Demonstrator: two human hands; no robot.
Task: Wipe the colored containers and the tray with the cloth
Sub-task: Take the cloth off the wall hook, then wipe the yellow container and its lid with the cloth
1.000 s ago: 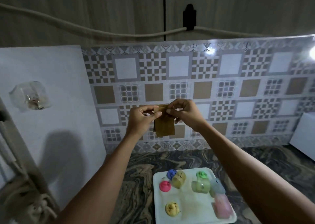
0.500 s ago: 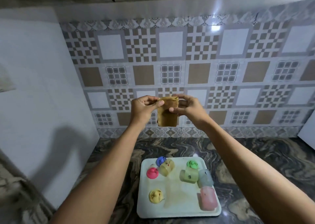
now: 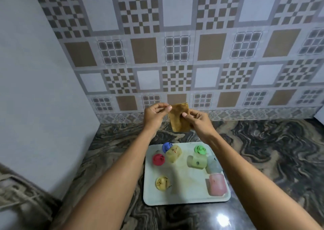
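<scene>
Cloth (image 3: 179, 117) above tray (image 3: 185, 197) — marbled counter (image 3: 263, 151), tiled wall (image 3: 175, 54)

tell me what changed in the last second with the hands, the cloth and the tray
The view tipped downward. Both hands seem to have brought the cloth lower, nearer the tray. The right hand shifted from the cloth's top edge to its right side; the left hand keeps pinching the top left corner. Nothing let go. Tray and containers lie as before, untouched.

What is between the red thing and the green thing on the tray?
In the head view, a pale yellow container lies tipped between the red piece and the green piece.
</scene>
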